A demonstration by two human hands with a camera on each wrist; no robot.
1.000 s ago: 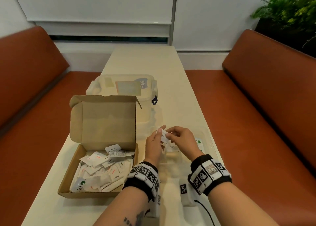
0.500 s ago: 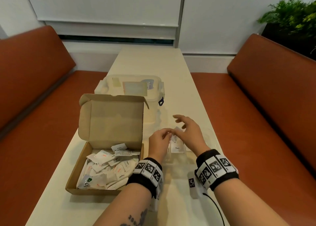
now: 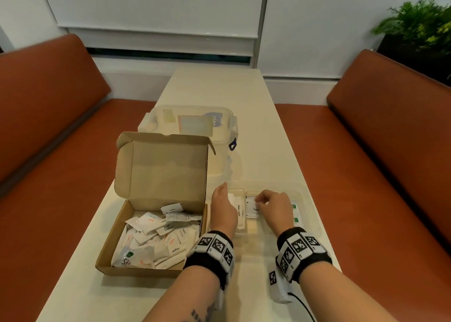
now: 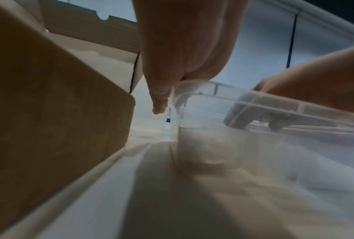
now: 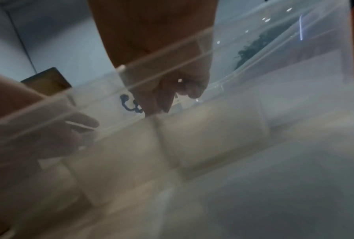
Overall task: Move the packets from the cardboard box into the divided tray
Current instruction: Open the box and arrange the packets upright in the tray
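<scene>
Two hands work over the divided tray (image 3: 310, 199), a clear plastic one on the table (image 3: 256, 131) just right of the cardboard box (image 3: 156, 175). Left hand (image 3: 223, 208) sits at the tray's left compartment over a long white-sugar packet (image 3: 240, 212); from the left wrist view its fingers (image 4: 161, 97) look pinched on a thin white edge, likely that packet, though blur leaves it short of certain. Right hand (image 3: 274, 205) has fingers curled down into the middle compartment, tips on a small white packet (image 3: 252, 209); whether it grips or just presses, cannot tell. Green-marked packets (image 3: 295, 213) lie in the right compartment. Most of the packets (image 3: 156, 241) are in the box, a loose heap, so the task looks early.

Handling, judged: the sachets are feather-light, thin, floppy paper that slides and sticks together in clumps. Best taken by a pinch on a crimped short end or edge, one at a time; squeezing the middle risks bursting a seam. A lidded clear container (image 3: 192, 124) stands behind the box.
</scene>
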